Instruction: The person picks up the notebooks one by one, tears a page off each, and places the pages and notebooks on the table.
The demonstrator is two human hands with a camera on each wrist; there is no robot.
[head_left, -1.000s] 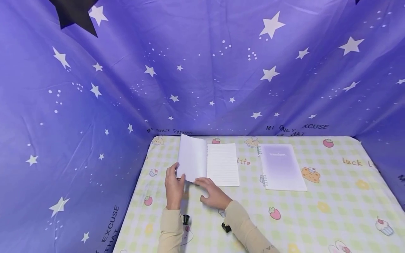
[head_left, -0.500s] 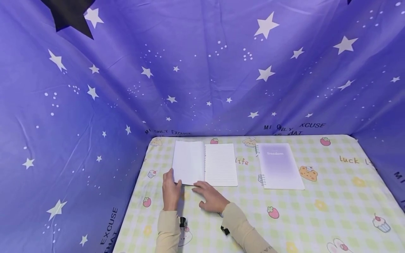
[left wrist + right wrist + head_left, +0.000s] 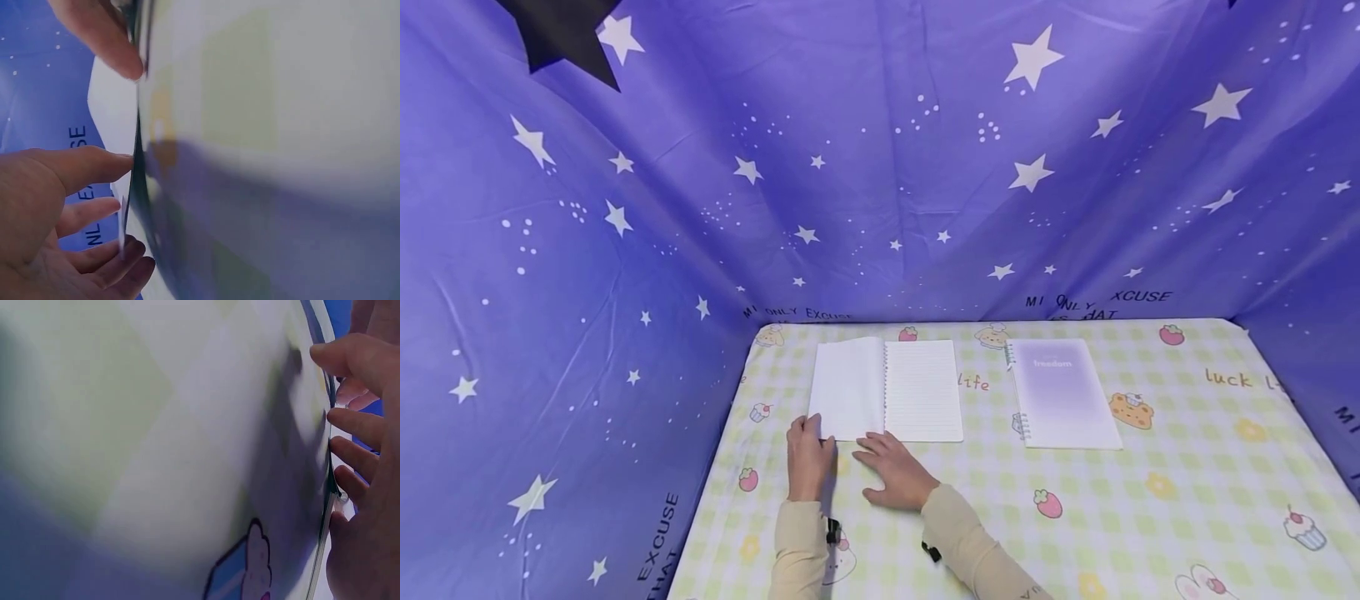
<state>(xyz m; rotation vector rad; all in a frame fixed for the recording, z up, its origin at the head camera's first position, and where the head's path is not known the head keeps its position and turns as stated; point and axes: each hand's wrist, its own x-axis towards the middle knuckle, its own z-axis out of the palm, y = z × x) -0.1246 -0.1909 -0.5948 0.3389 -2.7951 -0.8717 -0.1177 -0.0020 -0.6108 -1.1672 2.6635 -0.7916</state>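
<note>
Down comes the leaf, nearly flat now! My lined notebook, left of the purple notebook, looks almost fully spread; my left hand pinches the leaf's corner, my right hand, nearer the purple notebook, has fingers apart.

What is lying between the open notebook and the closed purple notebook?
In the head view, only tablecloth, printed with "life", shows between the open notebook and the closed notebook.
</note>
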